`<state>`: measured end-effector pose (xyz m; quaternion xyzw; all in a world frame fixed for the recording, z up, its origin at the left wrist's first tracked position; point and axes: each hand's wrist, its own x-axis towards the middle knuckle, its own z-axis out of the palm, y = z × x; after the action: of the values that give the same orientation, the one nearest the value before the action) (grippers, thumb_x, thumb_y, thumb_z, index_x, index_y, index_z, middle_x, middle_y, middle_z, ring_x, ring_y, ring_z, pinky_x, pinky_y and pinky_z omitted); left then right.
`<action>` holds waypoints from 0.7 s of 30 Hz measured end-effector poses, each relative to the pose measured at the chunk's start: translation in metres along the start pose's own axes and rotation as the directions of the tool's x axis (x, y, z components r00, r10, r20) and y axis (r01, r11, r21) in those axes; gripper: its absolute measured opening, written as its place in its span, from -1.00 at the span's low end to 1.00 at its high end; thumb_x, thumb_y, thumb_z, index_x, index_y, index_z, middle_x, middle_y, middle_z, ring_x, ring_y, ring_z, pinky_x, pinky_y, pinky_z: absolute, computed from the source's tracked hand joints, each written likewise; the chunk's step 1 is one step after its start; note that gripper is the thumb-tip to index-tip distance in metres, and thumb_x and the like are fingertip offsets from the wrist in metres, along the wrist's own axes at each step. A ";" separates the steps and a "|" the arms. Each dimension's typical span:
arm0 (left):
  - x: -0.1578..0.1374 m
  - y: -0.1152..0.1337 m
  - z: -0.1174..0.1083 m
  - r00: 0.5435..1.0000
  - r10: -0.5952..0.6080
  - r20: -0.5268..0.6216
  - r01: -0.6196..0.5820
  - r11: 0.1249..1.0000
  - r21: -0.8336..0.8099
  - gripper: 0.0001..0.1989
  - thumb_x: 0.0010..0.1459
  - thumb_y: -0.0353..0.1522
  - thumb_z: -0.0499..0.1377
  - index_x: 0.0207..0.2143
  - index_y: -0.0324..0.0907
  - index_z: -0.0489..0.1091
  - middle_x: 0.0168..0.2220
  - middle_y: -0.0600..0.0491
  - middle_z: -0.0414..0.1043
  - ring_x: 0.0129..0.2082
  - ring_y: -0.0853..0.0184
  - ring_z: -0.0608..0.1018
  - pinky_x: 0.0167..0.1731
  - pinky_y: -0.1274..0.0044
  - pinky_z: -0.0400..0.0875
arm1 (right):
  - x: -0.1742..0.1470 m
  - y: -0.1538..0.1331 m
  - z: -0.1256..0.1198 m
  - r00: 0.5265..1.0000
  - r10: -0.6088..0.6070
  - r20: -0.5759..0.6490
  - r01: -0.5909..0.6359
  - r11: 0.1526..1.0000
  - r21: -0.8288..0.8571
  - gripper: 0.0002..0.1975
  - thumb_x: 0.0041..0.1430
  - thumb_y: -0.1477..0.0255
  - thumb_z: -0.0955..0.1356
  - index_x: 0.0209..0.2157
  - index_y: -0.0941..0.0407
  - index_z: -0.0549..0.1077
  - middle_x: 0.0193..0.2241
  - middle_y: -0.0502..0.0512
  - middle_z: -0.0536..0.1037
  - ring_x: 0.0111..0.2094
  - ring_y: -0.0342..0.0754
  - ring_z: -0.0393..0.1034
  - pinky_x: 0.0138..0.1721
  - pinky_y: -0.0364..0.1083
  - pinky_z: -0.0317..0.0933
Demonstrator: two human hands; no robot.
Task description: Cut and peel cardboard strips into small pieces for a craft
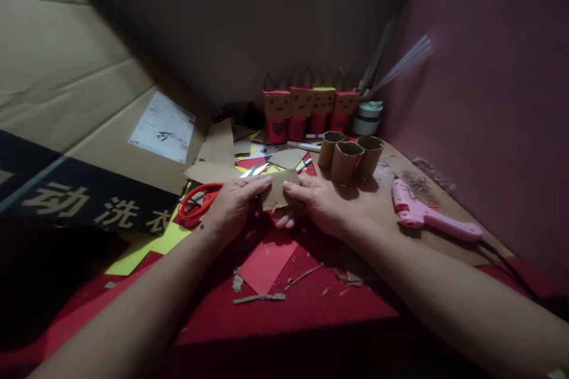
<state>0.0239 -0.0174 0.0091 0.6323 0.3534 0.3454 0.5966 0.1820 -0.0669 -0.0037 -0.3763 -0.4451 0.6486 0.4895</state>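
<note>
On my far left leans a big cardboard box (95,124) with a white label (162,127) on its side. Yellow paper (171,241) lies at its foot, and just beside my left hand (235,201) are red-handled scissors (216,188), partly hidden behind it; whether I touch them, I cannot tell. My left thumb presses the near end of a small brown cardboard piece (278,190) – its fingers are mostly out of sight underneath. My right hand (316,198) pinches the other end, thumb on top, fingertips showing below, so the piece sits between my two hands, above the table (311,314). Under it lies red paper (269,257), with torn cardboard strips (258,298) near. Behind, four cardboard figures (278,112) stand in a row. Farther right, three open cardboard tubes (347,161) stand upright, close together – then a lidded jar (367,118) behind them, clear sticks (402,67), and a pink glue gun (427,219) lying on its side.
</note>
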 end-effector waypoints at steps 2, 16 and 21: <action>-0.001 0.001 0.001 1.000 -0.002 -0.022 0.001 0.999 -0.045 -0.73 0.06 -0.21 0.20 -0.39 -0.26 0.50 -0.52 0.02 0.49 -0.57 0.37 0.44 -0.58 0.55 0.27 | -0.002 -0.001 0.002 0.999 -0.027 -0.023 0.027 0.999 -0.019 -0.77 0.13 0.35 0.33 -0.20 0.17 0.38 -0.57 0.07 0.51 -0.59 -0.08 0.44 -0.57 -0.13 0.30; -0.004 0.006 0.007 0.999 -0.038 -0.033 0.040 0.998 0.057 -0.78 0.05 -0.25 0.22 -0.45 -0.23 0.53 -0.49 0.03 0.52 -0.48 0.34 0.47 -0.44 0.53 0.34 | -0.001 0.002 -0.001 0.972 -0.060 -0.227 0.080 0.994 0.079 -0.87 -0.16 0.46 0.47 -0.56 0.18 0.45 -0.58 0.02 0.45 -0.50 -0.12 0.31 -0.41 -0.10 0.17; -0.005 0.002 0.005 0.999 -0.038 -0.018 0.039 0.997 0.062 -0.72 0.07 -0.18 0.19 -0.49 -0.22 0.50 -0.65 0.08 0.40 -0.65 0.39 0.37 -0.61 0.55 0.24 | 0.001 0.004 -0.002 0.965 -0.092 -0.247 0.114 0.990 0.077 -0.85 -0.15 0.41 0.47 -0.56 0.19 0.47 -0.58 0.03 0.46 -0.50 -0.13 0.30 -0.40 -0.10 0.17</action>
<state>0.0256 -0.0241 0.0108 0.6409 0.3812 0.3277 0.5801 0.1818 -0.0658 -0.0083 -0.4067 -0.3709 0.5908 0.5899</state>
